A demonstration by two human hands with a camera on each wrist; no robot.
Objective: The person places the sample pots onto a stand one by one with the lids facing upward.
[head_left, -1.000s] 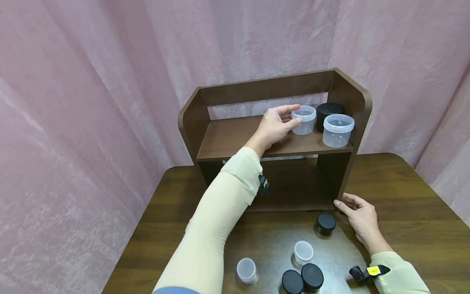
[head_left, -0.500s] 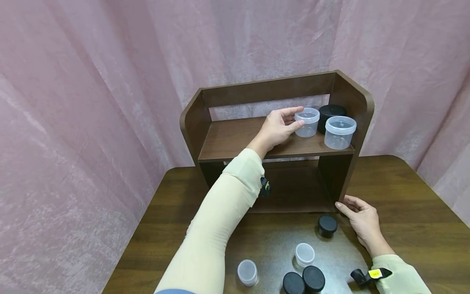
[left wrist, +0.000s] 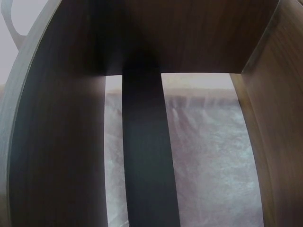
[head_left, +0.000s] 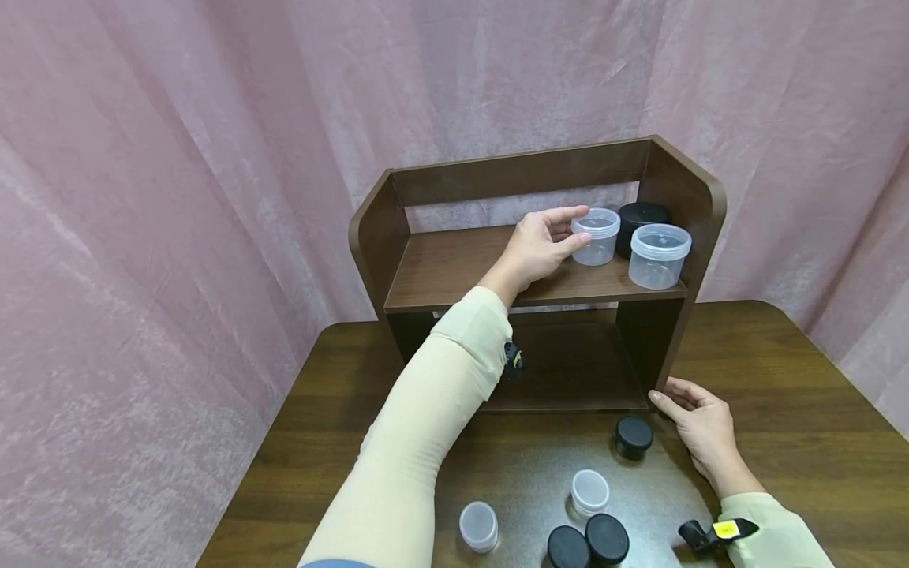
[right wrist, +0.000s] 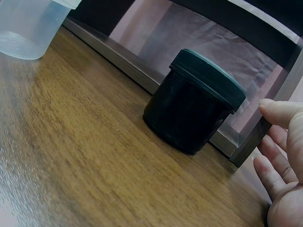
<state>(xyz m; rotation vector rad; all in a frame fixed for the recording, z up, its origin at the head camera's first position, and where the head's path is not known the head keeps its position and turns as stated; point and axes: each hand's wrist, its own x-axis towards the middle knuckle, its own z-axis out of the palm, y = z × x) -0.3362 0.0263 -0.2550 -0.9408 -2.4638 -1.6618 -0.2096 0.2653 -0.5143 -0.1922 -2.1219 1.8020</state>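
On the upper board of a brown wooden shelf [head_left: 447, 264], my left hand [head_left: 534, 251] holds a clear plastic jar [head_left: 595, 248] between its thumb and fingers from the left side. Right beside that jar stand a black-lidded jar [head_left: 642, 217] and a larger clear jar [head_left: 656, 264]. My right hand [head_left: 699, 430] grips the lower front corner of the shelf's right side panel, thumb at the front edge and fingers along the outer side. Close by it, a small black jar [right wrist: 191, 104] stands upright on the table. The left wrist view shows only the shelf's underside and inner panels [left wrist: 147, 142].
Two small white-lidded jars, one on the left [head_left: 479, 526] and one on the right [head_left: 589, 493], stand on the brown table [head_left: 334, 442]. Two black-lidded jars [head_left: 607, 539] sit side by side near the front. A pink curtain [head_left: 248, 197] hangs behind.
The view has shifted slightly, so everything sits a little lower and further right. My left hand still holds the clear jar, now marginally closer to the black jar; the right hand has stayed on the panel.
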